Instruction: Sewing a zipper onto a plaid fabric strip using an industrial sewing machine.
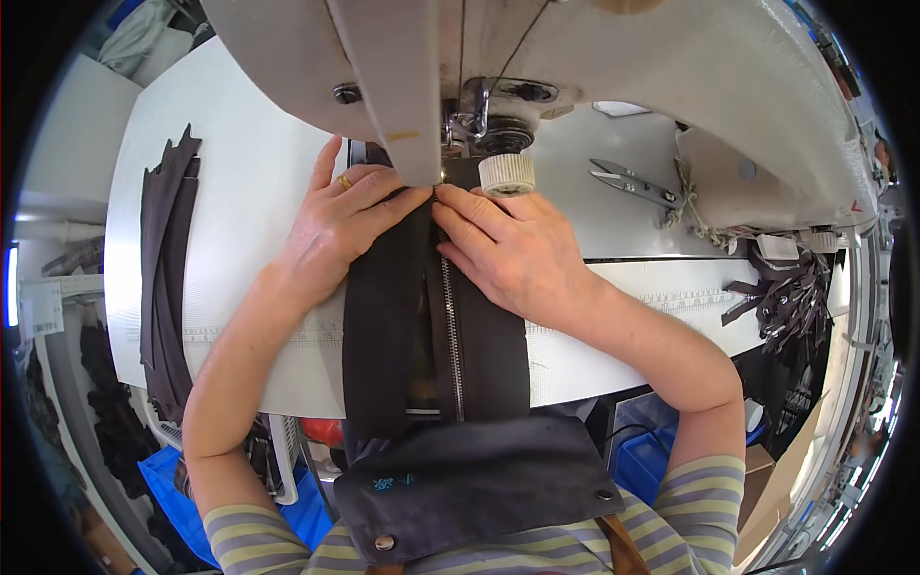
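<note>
both hands spread flat: left hand (337, 225) presses black fabric (383, 316), right hand (513, 251) steadies zipper (448, 316), keeping both aligned under sewing machine (575, 57) on desk (249, 172).

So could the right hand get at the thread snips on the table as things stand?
Probably yes. The right hand presses the dark fabric beside the zipper, and the snips lie apart to its right on bare table; nothing lies between.

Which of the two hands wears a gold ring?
The left hand, pressing the dark fabric left of the zipper; a gold ring sits on one finger. The right hand shows no ring.
</note>
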Demonstrator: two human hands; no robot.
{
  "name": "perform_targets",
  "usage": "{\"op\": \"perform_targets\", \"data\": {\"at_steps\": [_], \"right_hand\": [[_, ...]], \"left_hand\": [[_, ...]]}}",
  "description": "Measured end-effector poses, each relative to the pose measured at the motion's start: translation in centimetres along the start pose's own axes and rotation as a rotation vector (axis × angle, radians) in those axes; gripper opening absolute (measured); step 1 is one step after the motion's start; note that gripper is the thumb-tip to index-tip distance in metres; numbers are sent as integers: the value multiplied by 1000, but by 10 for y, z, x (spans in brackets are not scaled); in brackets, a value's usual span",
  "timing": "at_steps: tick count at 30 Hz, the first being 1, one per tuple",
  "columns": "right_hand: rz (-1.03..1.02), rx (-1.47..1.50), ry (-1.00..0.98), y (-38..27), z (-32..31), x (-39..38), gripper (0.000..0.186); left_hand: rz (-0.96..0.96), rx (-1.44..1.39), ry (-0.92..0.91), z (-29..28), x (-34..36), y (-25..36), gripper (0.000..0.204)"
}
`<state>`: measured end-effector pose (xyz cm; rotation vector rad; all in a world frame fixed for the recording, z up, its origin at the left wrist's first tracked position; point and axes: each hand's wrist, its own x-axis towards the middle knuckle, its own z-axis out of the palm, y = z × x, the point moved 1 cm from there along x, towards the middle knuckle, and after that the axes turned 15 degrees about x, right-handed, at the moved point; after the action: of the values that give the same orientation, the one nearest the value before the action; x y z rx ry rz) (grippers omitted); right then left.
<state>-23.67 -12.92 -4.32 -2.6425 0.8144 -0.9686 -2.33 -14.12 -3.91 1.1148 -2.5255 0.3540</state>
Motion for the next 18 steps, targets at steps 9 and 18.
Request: {"op": "perform_targets", "data": {"at_steps": [9,18], "right_hand": [[25,53,2,2,-2,-2,28],[15,55,-9,3,-7,-1,31]], "left_hand": [[-78,-23,-120,-7,1,13,48],[-86,31,-84,-6,-2,15,45]]}}
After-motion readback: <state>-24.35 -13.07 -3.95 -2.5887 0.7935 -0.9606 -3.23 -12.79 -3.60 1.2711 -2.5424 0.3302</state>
